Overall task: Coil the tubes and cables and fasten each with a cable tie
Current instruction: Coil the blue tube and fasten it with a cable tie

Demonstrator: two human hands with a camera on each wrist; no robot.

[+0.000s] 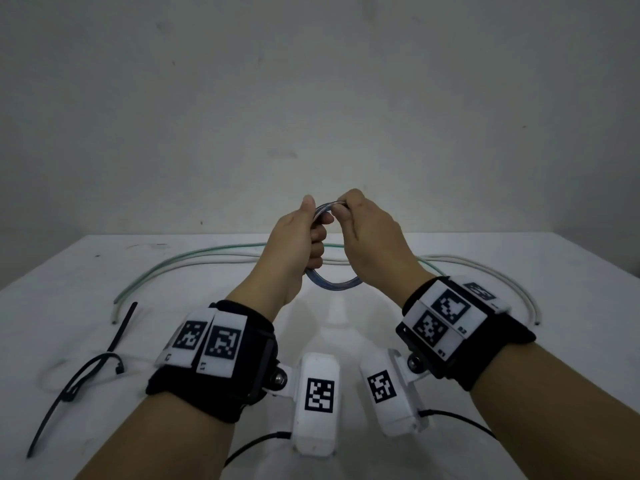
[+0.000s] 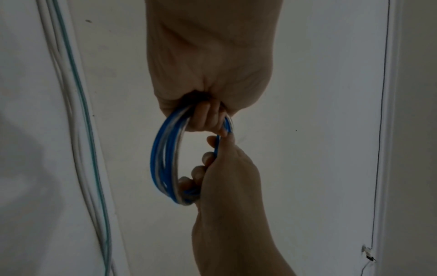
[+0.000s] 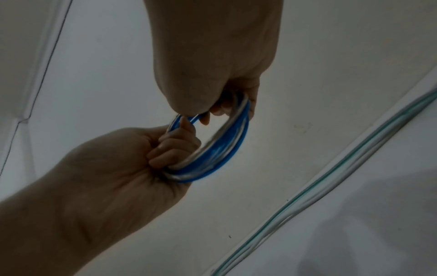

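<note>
Fingers (image 2: 203, 119) of our left hand (image 1: 294, 237) curl round coil (image 2: 165, 158) | right hand (image 1: 370, 237) pinches last loop | loops may spring apart if we ease off | ties (image 1: 74, 386) unused.

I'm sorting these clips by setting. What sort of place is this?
Probably a bare workbench set up for recording, not a home. A plain white table stands against an unpainted-looking wall; on it lie only loose tubes and black cable ties, and both wrists carry marker-tagged cameras.
</note>
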